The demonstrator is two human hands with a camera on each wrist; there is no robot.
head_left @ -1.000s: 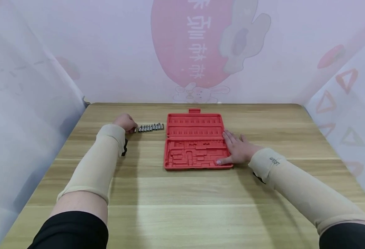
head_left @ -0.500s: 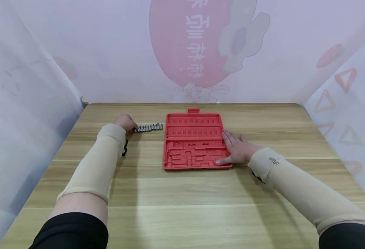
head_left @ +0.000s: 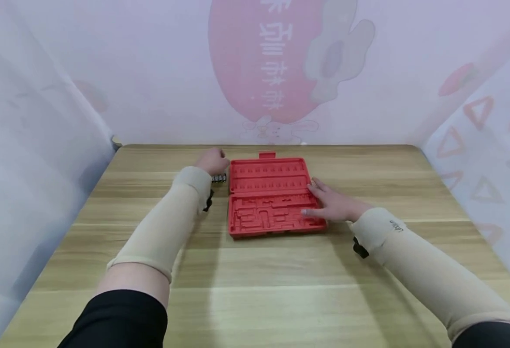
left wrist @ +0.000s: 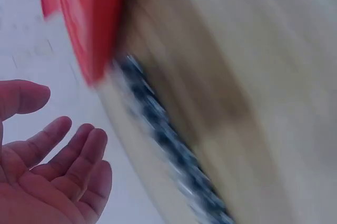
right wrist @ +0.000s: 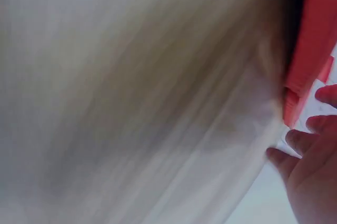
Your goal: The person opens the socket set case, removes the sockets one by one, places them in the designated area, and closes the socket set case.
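Note:
A red plastic tool case (head_left: 276,192) lies unfolded on the table, with moulded slots in both halves. My right hand (head_left: 333,205) rests at its right side, fingers spread and thumb over the lower half. Beside the case's left edge is my left hand (head_left: 212,161), above a row of small metal sockets (head_left: 219,179) that it partly hides. In the left wrist view the left hand's fingers are relaxed and hold nothing, while the row of sockets (left wrist: 168,140) looks blurred. The right wrist view catches the case's side (right wrist: 316,29) near the right fingers (right wrist: 300,141).
The wooden table (head_left: 276,290) reaches back to a printed curtain (head_left: 163,72) with pink and rabbit designs. Pale curtains (head_left: 28,145) also hang at both sides.
My left hand has left the far end of the socket row and moved right, close to the case. The case has turned slightly, its right front corner now farther back, with my right hand on it.

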